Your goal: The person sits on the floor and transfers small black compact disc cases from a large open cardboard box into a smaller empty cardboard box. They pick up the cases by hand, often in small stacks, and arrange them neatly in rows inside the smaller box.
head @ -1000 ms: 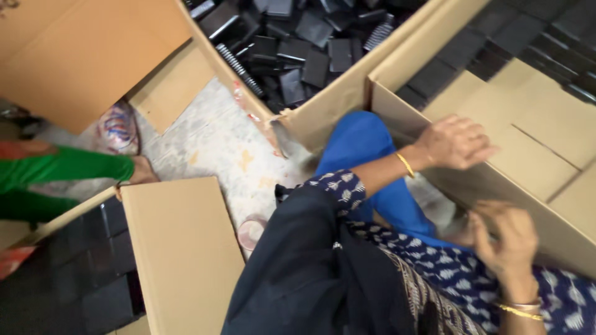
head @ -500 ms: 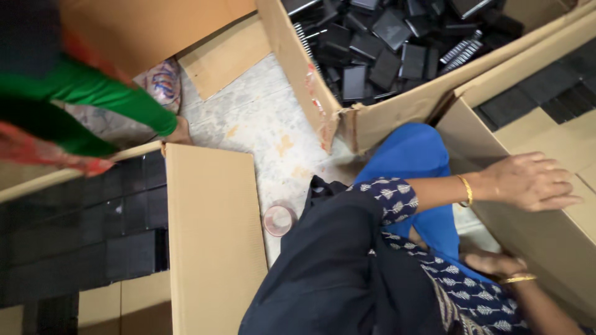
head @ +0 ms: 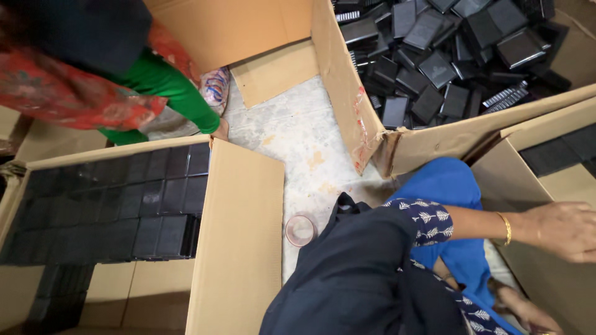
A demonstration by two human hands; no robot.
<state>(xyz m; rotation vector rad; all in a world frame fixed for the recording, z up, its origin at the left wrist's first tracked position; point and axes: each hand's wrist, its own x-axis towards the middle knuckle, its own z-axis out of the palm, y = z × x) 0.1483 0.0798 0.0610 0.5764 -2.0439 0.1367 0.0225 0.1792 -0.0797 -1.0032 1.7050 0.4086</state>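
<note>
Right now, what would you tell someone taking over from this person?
Left hand: open, palm down on the right-hand carton.
Right hand: low beside the same carton, grip unclear.
Loose black cases are heaped in the far carton. Neat rows of cases fill the near-left carton.
Done: those rows are packed.
Left: the loose heap.
Another person stands close by.
</note>
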